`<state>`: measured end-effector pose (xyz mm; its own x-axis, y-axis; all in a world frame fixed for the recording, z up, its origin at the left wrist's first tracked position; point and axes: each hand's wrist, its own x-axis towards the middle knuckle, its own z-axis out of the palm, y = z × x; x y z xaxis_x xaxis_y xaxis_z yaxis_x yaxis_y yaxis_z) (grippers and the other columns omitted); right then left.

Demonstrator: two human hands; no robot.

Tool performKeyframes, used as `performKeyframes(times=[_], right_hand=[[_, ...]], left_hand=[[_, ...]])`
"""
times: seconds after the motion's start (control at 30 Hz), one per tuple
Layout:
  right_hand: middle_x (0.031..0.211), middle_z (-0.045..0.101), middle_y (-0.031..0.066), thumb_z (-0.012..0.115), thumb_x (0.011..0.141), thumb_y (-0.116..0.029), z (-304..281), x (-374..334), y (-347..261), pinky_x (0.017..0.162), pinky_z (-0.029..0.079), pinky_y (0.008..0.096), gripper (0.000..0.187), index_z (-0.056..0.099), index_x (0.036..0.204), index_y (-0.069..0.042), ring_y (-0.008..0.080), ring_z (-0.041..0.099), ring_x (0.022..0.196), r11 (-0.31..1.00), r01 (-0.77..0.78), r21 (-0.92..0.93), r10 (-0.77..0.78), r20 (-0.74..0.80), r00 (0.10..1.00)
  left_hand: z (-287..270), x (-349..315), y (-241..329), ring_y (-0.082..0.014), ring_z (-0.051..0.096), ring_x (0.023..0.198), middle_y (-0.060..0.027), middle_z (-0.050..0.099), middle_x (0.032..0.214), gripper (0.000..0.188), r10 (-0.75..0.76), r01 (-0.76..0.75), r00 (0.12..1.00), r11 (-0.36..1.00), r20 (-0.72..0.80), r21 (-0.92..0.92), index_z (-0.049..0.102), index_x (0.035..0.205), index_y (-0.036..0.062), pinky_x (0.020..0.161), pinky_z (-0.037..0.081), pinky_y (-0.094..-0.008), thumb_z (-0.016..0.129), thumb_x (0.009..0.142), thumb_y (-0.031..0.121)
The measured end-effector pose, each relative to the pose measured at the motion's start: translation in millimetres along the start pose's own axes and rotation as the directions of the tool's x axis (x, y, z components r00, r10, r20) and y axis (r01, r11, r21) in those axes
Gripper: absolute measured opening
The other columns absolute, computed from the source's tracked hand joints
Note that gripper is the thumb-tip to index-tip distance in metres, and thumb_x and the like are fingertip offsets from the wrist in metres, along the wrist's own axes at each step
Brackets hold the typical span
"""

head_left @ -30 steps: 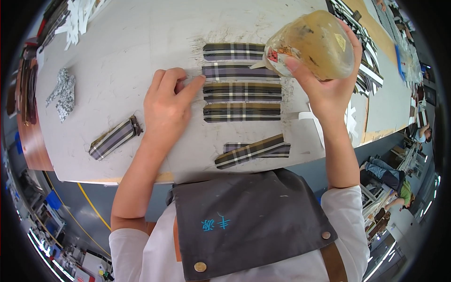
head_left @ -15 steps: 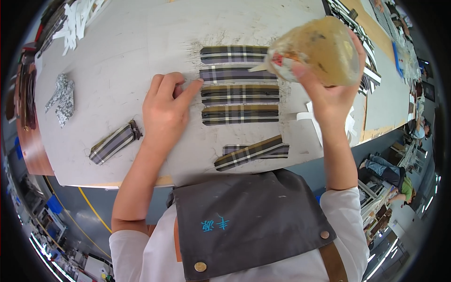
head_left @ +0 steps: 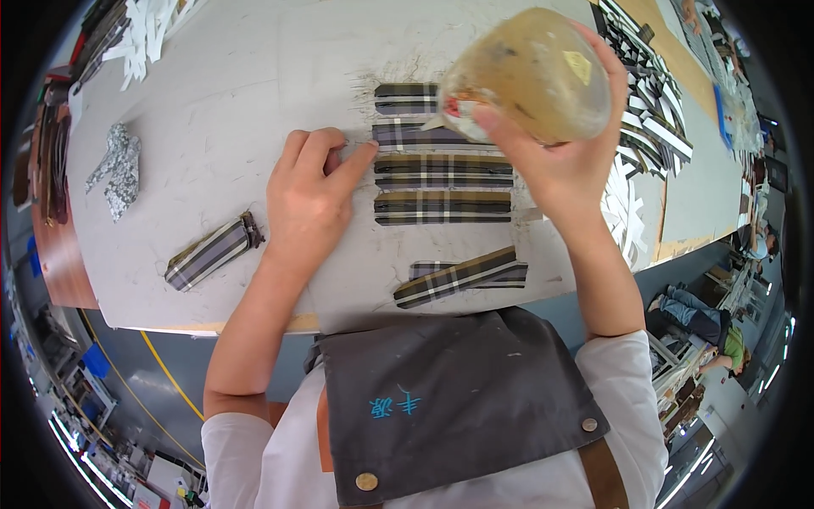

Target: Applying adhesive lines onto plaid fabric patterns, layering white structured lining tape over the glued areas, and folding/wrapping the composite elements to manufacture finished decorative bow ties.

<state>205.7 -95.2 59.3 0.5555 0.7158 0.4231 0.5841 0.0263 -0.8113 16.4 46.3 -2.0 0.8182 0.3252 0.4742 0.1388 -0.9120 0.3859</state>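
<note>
A yellowish translucent squeeze bottle (head_left: pixel 534 85), apparently a glue bottle, is gripped in my right hand (head_left: pixel 564 174). It is tipped so that its pale nozzle (head_left: pixel 432 124) points down left at the second plaid fabric strip (head_left: pixel 398 136) from the top. My left hand (head_left: pixel 312 191) rests on the table with its thumb tip at that strip's left end, the other fingers loosely bent and apart from the thumb. The top plaid strip (head_left: pixel 405 99) lies above, its right part hidden by the bottle. Two more plaid strips, the third (head_left: pixel 445 171) and the fourth (head_left: pixel 443 207), lie below.
Crossed plaid strips (head_left: pixel 462 278) lie near the table's front edge. A folded plaid piece (head_left: pixel 212 253) is by my left forearm, with a grey speckled cloth (head_left: pixel 119 174) farther left. White and dark strips (head_left: pixel 649 127) are heaped at right, white strips (head_left: pixel 148 34) at far left.
The bottle and my right hand have moved left, the nozzle travelling along the second strip toward its left end. My left thumb stays at that end. The view has shifted slightly.
</note>
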Motion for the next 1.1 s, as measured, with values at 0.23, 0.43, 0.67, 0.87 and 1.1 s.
performKeyframes(times=[0.23,0.43,0.67,0.87,1.1], right_hand=[[0.123,0.052,0.0144,0.081,0.071,-0.004,-40.8,-10.8,0.1,0.095,0.049,0.0337,0.083,0.03,0.136,0.001,0.0216,0.057,0.112,0.994,-0.1,-0.051,0.092,-0.148,0.985],[0.122,0.05,0.0149,0.084,0.07,-0.009,-56.2,-13.5,-0.1,0.091,0.051,0.0336,0.086,0.028,0.134,0.0,0.0223,0.058,0.111,0.982,-0.16,-0.098,0.139,-0.189,0.972],[0.124,0.05,0.0153,0.082,0.07,-0.008,-3.6,-6.0,-14.4,0.096,0.047,0.0346,0.086,0.029,0.137,0.001,0.0228,0.055,0.114,0.987,-0.097,0.13,0.109,-0.091,0.99],[0.124,0.049,0.0141,0.083,0.071,-0.007,31.8,0.1,-11.8,0.093,0.051,0.034,0.085,0.028,0.136,0.0,0.021,0.056,0.112,0.984,-0.067,0.166,0.063,0.03,0.998],[0.125,0.049,0.0136,0.082,0.071,-0.004,12.0,-3.3,-7.7,0.094,0.05,0.0341,0.085,0.028,0.136,-0.001,0.0214,0.056,0.113,0.993,-0.067,0.098,0.067,-0.004,0.998]], left_hand=[[-1.7,-0.6,0.0,-0.0206,0.05,0.073,-0.0059,0.054,0.087,0.043,-0.006,0.006,1.0,1.0,0.027,0.004,0.072,0.094,0.0084,0.059,0.046,-0.0318,0.06,0.058,-0.011],[-2.9,-1.4,-1.0,-0.022,0.052,0.076,-0.0072,0.056,0.089,0.045,-0.024,0.024,0.999,1.0,0.045,0.014,0.072,0.097,0.0084,0.06,0.048,-0.0314,0.059,0.06,-0.015],[-1.3,-1.0,-0.6,-0.0232,0.054,0.077,-0.0086,0.058,0.09,0.046,0.002,-0.001,1.0,1.0,0.012,-0.015,0.072,0.096,0.0072,0.061,0.049,-0.0315,0.058,0.06,-0.016],[-0.6,-1.4,-0.3,-0.0208,0.052,0.072,-0.0065,0.056,0.086,0.038,-0.006,0.005,1.0,1.0,-0.006,-0.017,0.073,0.091,0.0083,0.058,0.047,-0.032,0.063,0.057,-0.005],[-0.6,-0.8,-0.3,-0.0209,0.052,0.072,-0.0066,0.056,0.087,0.038,-0.001,0.001,1.0,1.0,-0.012,-0.017,0.073,0.091,0.0078,0.058,0.046,-0.0319,0.062,0.058,-0.006]])
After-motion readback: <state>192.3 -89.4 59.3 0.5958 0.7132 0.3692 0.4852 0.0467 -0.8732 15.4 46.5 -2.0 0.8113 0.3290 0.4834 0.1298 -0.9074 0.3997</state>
